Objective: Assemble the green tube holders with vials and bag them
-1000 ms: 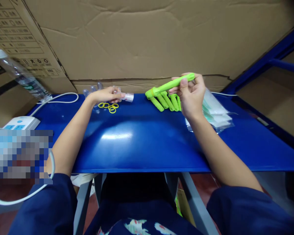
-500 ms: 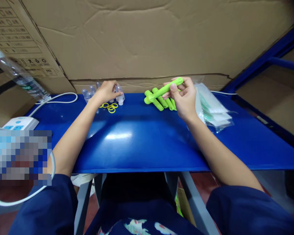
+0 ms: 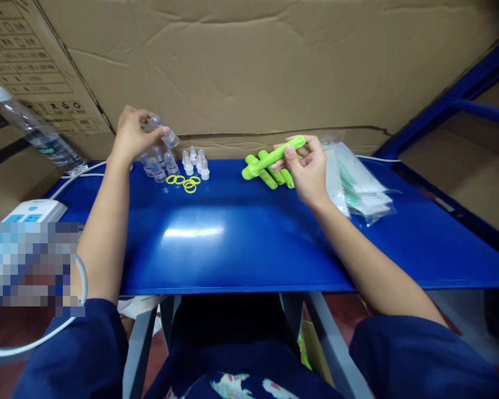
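Between thumb and fingers my left hand grips a clear plastic cap, tilted and lifted over several similar clear caps standing on the table. Right of those stand several small clear pieces with white bases. Several yellow rings lie in front of them, some overlapping. My right hand is closed around a bright green plastic handle with a wider round end pointing left. Below it, several more green handles lie side by side, partly hidden by the held one and the hand.
Right of my right hand lie clear plastic bags with white and green contents. A power strip with white cables and a clear water bottle are at the left. Cardboard backs the blue table.
My left hand has moved left and up from the white-based pieces and now holds a clear cap. My right hand keeps the green handle, shifted slightly left.
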`<state>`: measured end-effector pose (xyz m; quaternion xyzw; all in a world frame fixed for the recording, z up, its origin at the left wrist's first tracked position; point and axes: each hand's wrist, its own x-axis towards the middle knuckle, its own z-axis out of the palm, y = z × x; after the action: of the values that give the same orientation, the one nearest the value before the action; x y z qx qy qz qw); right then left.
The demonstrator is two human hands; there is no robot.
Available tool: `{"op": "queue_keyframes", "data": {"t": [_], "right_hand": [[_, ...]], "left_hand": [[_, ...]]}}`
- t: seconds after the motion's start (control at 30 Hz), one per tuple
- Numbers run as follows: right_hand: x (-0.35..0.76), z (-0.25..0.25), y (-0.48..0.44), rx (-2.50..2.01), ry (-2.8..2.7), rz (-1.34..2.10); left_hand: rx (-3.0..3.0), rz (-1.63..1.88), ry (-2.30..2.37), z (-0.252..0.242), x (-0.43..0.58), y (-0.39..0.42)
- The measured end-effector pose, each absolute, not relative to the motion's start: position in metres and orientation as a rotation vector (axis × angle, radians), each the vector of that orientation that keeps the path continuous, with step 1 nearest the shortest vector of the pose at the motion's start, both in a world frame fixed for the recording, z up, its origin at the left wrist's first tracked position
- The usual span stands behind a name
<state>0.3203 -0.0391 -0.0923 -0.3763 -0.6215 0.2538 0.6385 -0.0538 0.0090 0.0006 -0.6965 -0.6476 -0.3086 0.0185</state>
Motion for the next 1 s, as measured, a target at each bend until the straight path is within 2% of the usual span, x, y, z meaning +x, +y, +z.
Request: {"op": "queue_keyframes", "data": {"t": [0.43, 1.0], "right_hand": [[0.318, -0.094, -0.043, -0.848, -1.434, 0.661], [0.317, -0.101, -0.041, -0.792, -1.476, 0.711]], "left_hand": [[-2.185, -0.771, -2.126, -0.048, -0.037, 0.032], [-2.127, -0.627, -2.185, -0.043, -0.023, 0.022]]}}
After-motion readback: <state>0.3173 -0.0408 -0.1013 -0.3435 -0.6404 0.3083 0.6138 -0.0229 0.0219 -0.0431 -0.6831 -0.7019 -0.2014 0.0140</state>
